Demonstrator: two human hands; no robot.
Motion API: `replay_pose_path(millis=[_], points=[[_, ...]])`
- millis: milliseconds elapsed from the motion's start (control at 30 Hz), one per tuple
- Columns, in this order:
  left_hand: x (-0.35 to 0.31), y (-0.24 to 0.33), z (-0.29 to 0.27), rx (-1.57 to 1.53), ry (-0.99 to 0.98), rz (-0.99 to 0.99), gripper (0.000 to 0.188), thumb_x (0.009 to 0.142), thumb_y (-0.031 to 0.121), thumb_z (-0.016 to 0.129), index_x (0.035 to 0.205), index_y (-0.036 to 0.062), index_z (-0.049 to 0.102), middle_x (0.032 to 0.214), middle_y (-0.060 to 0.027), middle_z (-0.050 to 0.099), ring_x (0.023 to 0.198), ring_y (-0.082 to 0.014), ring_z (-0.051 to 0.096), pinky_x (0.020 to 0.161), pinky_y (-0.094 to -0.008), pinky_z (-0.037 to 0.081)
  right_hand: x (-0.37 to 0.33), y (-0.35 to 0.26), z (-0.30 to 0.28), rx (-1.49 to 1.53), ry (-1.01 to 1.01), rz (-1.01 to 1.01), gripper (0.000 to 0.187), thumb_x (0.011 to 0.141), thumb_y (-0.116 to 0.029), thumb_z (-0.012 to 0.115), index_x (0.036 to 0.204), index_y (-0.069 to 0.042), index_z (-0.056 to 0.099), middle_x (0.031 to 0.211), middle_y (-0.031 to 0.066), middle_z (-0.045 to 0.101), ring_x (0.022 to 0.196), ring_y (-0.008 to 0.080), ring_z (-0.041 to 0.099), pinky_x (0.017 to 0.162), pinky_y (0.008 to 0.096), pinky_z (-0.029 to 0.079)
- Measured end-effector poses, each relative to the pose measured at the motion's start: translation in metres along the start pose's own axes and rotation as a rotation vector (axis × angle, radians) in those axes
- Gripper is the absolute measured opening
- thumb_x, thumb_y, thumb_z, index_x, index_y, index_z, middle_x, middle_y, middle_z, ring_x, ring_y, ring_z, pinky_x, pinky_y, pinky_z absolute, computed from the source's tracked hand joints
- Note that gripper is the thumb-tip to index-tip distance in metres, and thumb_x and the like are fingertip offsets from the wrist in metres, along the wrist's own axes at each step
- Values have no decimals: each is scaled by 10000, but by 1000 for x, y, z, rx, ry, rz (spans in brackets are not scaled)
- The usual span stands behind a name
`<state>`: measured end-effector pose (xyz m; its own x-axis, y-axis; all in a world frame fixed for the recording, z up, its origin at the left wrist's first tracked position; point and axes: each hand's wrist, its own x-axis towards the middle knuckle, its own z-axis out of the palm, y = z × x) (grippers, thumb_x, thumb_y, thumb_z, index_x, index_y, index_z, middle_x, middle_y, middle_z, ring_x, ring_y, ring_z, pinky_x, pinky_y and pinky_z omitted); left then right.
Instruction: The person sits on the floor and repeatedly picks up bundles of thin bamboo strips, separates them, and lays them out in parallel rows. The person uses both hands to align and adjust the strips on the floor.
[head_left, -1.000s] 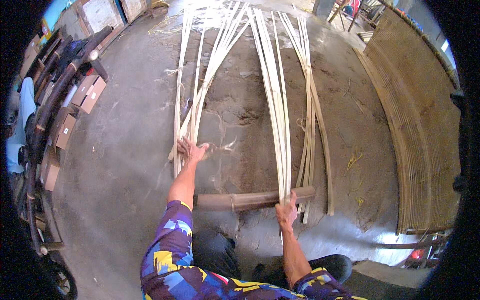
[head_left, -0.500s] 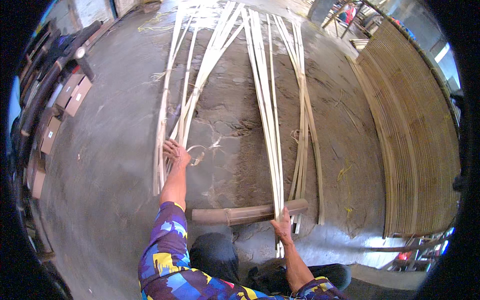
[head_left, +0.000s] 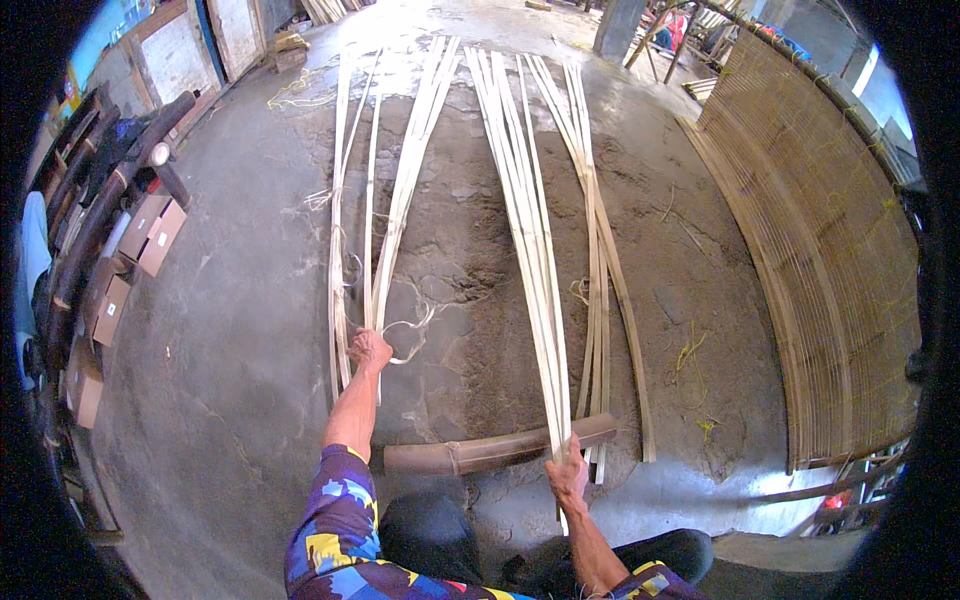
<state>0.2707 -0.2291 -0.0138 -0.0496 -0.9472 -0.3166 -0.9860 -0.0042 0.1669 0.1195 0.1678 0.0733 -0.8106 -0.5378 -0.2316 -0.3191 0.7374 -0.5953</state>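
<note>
Long pale bamboo strips (head_left: 540,300) run away from me over the floor, and my right hand (head_left: 568,476) is closed round their near ends. That bundle crosses over a brown bamboo pole (head_left: 490,452) lying sideways in front of my knees. To the left, my left hand (head_left: 371,350) is closed on the near part of another group of strips (head_left: 405,185). Beside it lie thinner, loosely tied strips (head_left: 337,260) and a curled shaving (head_left: 412,345). Darker strips (head_left: 597,320) rest right of the bundle in my right hand, their near ends by the pole.
A large slatted bamboo screen (head_left: 810,260) leans along the right side. Cardboard boxes (head_left: 152,232) stand beneath a bamboo bench (head_left: 110,190) on the left. Yellow string (head_left: 690,350) lies on the rough concrete floor (head_left: 240,300). A pillar (head_left: 620,25) rises at the far right.
My left hand, earlier with its fingers spread over the left strips, has closed on strips slightly to the right. My right hand keeps its hold. The view has tilted up slightly.
</note>
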Motion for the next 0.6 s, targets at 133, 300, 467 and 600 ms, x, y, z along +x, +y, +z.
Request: replay_pose_path(millis=[133, 300, 467, 600], points=[[-1, 6, -22, -567, -202, 93, 367, 681, 151, 477, 986, -53, 486, 717, -132, 558, 662, -248, 570, 605, -357, 478, 3, -3, 5, -44, 56, -42, 729, 620, -151, 615, 1273, -99, 294, 968, 191, 549, 838, 359, 548, 725, 416, 449], [-39, -7, -54, -1873, -764, 233, 299, 681, 173, 429, 884, -34, 500, 603, -75, 483, 502, -191, 459, 487, -327, 396, 4, 4, 15, -94, 66, -18, 779, 626, -166, 613, 1301, -116, 227, 991, 197, 522, 833, 378, 544, 710, 424, 454], [-89, 0, -12, -2426, -1198, 425, 432, 729, 259, 476, 1042, -35, 439, 638, -33, 452, 584, -143, 455, 608, -290, 360, 11, 8, 17, -48, -74, -11, 759, 645, -181, 579, 1295, -114, 194, 969, 228, 520, 828, 393, 540, 713, 445, 443], [-93, -22, 2, -2352, -1219, 338, 468, 735, 283, 537, 1062, -38, 440, 683, -46, 492, 601, -143, 489, 617, -275, 382, 12, 5, 17, -32, -96, -10, 733, 639, -164, 575, 1265, -87, 203, 935, 239, 529, 814, 403, 541, 705, 455, 440]])
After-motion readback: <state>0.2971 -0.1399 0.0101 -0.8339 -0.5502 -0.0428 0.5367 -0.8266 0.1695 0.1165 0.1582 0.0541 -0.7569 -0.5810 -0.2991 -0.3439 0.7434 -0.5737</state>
